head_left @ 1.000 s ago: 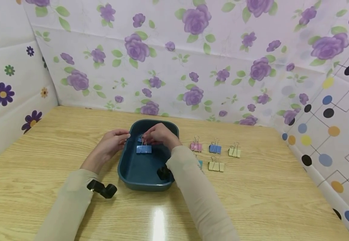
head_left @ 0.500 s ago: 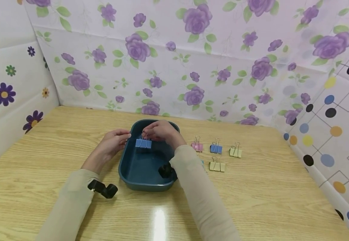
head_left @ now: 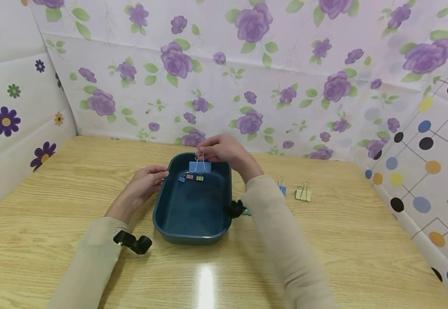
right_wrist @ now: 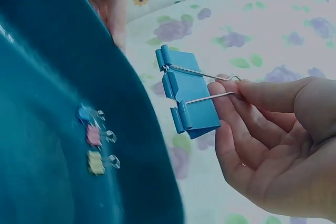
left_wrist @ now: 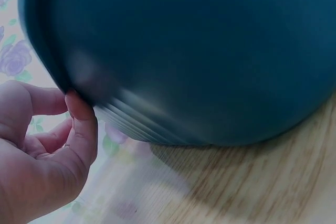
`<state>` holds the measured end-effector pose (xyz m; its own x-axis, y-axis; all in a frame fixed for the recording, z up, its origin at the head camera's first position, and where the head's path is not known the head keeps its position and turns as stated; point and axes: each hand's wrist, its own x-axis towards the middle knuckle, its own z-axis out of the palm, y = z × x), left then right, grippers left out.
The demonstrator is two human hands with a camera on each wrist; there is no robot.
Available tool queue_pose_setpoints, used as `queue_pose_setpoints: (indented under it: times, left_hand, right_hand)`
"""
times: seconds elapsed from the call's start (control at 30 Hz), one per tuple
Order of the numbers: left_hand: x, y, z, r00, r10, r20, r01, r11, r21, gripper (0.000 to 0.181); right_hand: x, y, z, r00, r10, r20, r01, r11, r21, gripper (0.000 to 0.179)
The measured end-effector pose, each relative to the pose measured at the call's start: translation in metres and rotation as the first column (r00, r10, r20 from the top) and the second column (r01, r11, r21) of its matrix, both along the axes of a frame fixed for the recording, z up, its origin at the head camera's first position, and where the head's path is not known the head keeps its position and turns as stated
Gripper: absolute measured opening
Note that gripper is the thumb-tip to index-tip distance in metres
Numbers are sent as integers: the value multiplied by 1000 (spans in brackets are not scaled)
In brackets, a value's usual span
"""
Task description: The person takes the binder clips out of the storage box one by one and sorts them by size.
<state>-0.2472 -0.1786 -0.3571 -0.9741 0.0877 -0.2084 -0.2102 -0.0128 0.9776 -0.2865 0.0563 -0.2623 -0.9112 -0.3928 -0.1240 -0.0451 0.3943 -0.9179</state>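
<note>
A dark teal plastic bin [head_left: 193, 239] stands on the wooden table. My left hand [head_left: 143, 183] pinches its left rim between thumb and fingers, as the left wrist view also shows. Above the bin's far end, my right hand [head_left: 228, 153] holds a large blue binder clip [head_left: 200, 167] by its wire handles, with the clip's body hanging below the fingertips. In the right wrist view, this binder clip [right_wrist: 197, 93] is apart from the bin wall. Inside the bin, near the far end, lie three small binder clips: blue [head_left: 182, 179], pink [head_left: 189, 177] and yellow [head_left: 200, 178].
Right of the bin, a blue binder clip [head_left: 283, 189] and a pale yellow one [head_left: 303, 195] stand on the table. My right forearm partly covers that area; a bit of turquoise [head_left: 246, 212] shows beside it. Patterned cloth [head_left: 216, 98] closes off the back and sides.
My right hand has raised the large blue binder clip and carried it away from me and to the right, uncovering the small clips. My left hand stays at the rim.
</note>
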Motion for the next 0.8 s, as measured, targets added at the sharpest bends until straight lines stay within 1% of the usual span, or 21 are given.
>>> queue_pose_setpoints:
  times: [0.1,0.2,0.33,0.43,0.63,0.8]
  left_hand:
    - [0,0,1,1000,-2,-4,2,1000,8,38]
    - [1,1,2,1000,-1,-6,1,1000,11,38]
    - [1,1,4,1000,-4,-4,4,1000,1,40]
    - [1,0,4,1000,-3,-5,3,1000,-9,41]
    - [1,0,3,1000,-4,4,4,1000,4,41]
    - [2,1,1,1000,-5,7,5,1000,7,41]
  right_hand:
    - [3,14,4,999,18,-45,-17,1000,26,23]
    - [6,30,5,997,41,-70,-38,998,43,23]
    - [13,51,4,996,28,-85,-21,997,79,23]
    - [17,66,1,996,0,-90,8,995,96,23]
    - [18,92,-13,995,-24,-99,31,997,73,21]
    - [24,118,-20,991,-55,-121,69,991,118,22]
